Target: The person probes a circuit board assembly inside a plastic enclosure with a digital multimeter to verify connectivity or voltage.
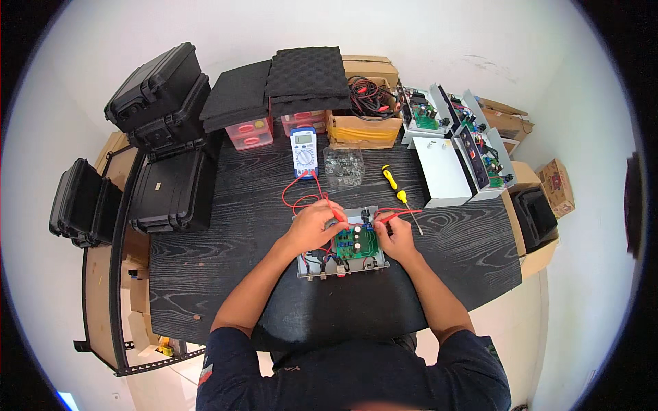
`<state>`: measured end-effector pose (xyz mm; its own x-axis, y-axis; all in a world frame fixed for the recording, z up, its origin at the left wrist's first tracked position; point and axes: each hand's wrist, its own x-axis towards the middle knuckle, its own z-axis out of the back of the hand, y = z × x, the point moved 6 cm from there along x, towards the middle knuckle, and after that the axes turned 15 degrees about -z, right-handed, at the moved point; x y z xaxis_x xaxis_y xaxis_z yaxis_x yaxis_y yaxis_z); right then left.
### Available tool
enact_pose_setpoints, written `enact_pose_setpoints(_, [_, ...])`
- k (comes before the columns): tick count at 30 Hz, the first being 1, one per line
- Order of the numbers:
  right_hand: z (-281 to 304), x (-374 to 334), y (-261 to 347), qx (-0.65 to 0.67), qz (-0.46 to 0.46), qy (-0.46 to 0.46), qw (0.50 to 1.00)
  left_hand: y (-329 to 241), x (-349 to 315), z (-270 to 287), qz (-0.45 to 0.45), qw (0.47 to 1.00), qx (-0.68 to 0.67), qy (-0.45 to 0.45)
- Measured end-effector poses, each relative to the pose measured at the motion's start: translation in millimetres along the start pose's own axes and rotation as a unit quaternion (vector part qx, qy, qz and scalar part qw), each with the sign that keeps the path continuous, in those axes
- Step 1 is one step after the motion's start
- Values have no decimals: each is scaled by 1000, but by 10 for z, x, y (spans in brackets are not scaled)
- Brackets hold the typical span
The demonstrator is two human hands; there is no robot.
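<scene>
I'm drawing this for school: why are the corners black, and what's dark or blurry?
Head view: fisheye lens, so black corners and a bent-looking table; head view: dark shadow in front of the open metal box; head view: pieces in the clear tray too small to tell apart.

Black cases (pixel 168 130), foam sheets (pixel 308 77)
</scene>
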<state>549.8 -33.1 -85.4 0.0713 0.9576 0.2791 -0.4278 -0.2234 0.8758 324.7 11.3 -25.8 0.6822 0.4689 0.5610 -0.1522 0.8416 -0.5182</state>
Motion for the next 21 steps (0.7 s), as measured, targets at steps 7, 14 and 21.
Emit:
enact_pose_setpoints(7, [-8, 10, 95, -18, -1, 11, 1000, -17, -25, -14, 29, 998, 46, 15])
enact_pose_setpoints(14, [-17, 9, 71, -20, -14, 16, 1000, -2, -23, -9, 11, 1000, 23, -6])
enact_pose_setpoints(21, [-29, 14, 32, -4, -9, 14, 1000, -26, -7, 6, -2, 999, 31, -6])
